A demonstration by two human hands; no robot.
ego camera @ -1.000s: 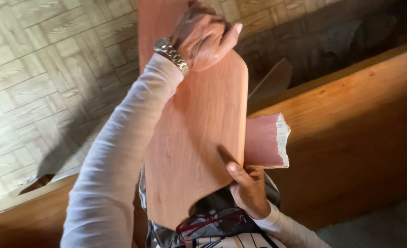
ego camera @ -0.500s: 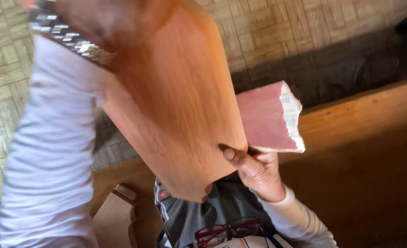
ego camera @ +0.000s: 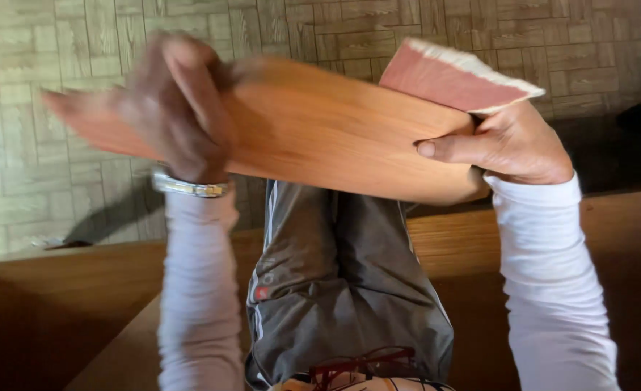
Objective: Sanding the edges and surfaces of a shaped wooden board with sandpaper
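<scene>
Left hand (ego camera: 179, 108): blurred, wristwatch (ego camera: 188, 188) below it. Fingers curl over the near face of the wooden board (ego camera: 320, 137) toward its left end; whether they clamp the far side cannot be told.

Wooden board: flat, rounded corners, reddish smooth face, held crosswise in the air above the lap, spanning from one hand's fingers to the other's. Judged stiff and of moderate weight; the sanded face looks slick, so the edges and ends offer the surest hold.

Sandpaper sheet (ego camera: 454, 76): reddish, pale torn edge, stiff-limp paper, light; it stands up just behind the right fingers, pressed against the board's far side.

Right hand (ego camera: 508, 145): thumb flat on the near face, fingers wrapped behind, pinching board end and sheet together.

Containers: none in view.
</scene>
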